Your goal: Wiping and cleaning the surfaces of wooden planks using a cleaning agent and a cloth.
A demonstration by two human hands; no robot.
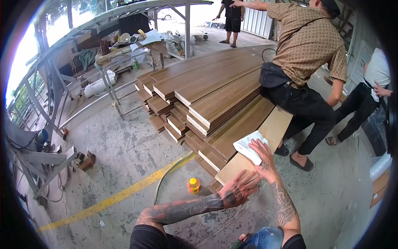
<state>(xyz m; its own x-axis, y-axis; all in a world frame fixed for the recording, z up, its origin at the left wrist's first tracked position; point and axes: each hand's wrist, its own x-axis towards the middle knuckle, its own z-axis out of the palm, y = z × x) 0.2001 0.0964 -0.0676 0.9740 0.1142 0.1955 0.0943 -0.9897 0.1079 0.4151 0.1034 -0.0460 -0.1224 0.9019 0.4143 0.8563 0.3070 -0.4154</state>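
Note:
A pale, light-wood board [275,125] lies along the near edge of a stack of brown wooden boards [219,93]. My left hand [239,189] rests flat on the near end of the pale board, fingers stretched out and holding nothing. Farther along, my right hand [263,157] presses a folded white cloth [248,147] against the board's surface. The palm and part of the cloth beneath it are hidden. Below the stack, a small orange bottle with a yellow cap [193,186] stands on the concrete floor.
A person in a patterned brown shirt [309,41] sits on the stack's right side, an arm stretched out. Another person [373,83] stands at the far right, a third at the back. A hose [163,178] crosses the yellow floor line [120,198]. A cluttered metal-framed table [110,62] stands behind left.

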